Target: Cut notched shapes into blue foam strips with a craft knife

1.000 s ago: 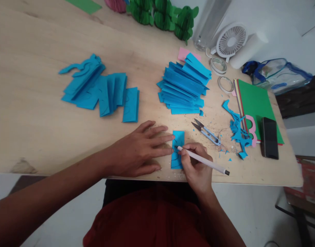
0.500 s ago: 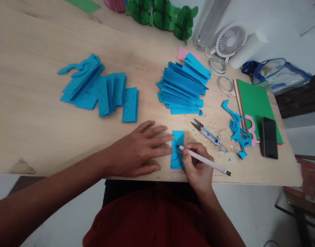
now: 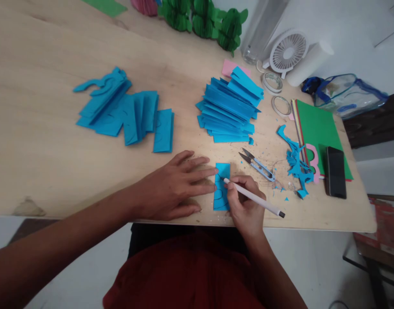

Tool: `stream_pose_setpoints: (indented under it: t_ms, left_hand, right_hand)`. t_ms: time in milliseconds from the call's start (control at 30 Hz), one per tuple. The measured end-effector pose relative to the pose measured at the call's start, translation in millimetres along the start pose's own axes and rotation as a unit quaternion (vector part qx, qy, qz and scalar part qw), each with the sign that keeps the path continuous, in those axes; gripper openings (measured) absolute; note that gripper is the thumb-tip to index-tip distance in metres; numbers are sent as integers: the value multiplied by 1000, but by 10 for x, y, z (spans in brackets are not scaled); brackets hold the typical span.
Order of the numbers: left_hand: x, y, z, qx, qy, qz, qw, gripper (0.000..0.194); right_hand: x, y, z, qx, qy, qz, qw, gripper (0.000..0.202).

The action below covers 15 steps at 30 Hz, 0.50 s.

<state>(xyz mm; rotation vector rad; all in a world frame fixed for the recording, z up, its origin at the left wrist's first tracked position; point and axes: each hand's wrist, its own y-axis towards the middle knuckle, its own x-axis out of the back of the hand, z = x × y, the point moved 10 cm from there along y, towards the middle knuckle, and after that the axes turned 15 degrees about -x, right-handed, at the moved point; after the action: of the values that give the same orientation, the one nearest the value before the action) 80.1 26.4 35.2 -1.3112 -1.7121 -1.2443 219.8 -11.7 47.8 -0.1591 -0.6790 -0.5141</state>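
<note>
A small folded blue paper (image 3: pixel 221 201) with dark curved pen lines lies near the table's front edge. My left hand (image 3: pixel 180 186) rests flat with fingers spread, two fingertips on the paper's left edge. In my right hand (image 3: pixel 247 206) is a white pen (image 3: pixel 258 199) with a dark end cap, its tip at the paper's upper middle. Just beyond that hand lies a pair of thread snips (image 3: pixel 257 165), blades toward the left. A fanned stack of folded blue papers (image 3: pixel 229 109) sits farther back. More blue pieces with drawn lines (image 3: pixel 132 118) lie to the left.
Blue paper scraps (image 3: pixel 296 161), a phone (image 3: pixel 336 172) on green sheets (image 3: pixel 319 128), and a pink cutout (image 3: pixel 313 163) are at right. Tape rolls (image 3: pixel 272 82), a small fan (image 3: pixel 289 50) and a clear pouch (image 3: pixel 348 92) stand behind. Green paper decorations (image 3: pixel 203 19) line the back.
The pen tip has shifted slightly up and left on the blue paper, and my right hand moved a little with it. My left hand stays in place.
</note>
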Motion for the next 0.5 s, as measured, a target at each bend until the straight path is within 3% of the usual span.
stream_pose_setpoints:
  t_ms: [500]
  left_hand:
    - [-15,-4,3,3,-4,-3,1000,46]
  right_hand:
    - [-47,28,-7,-2,10,6,1000,12]
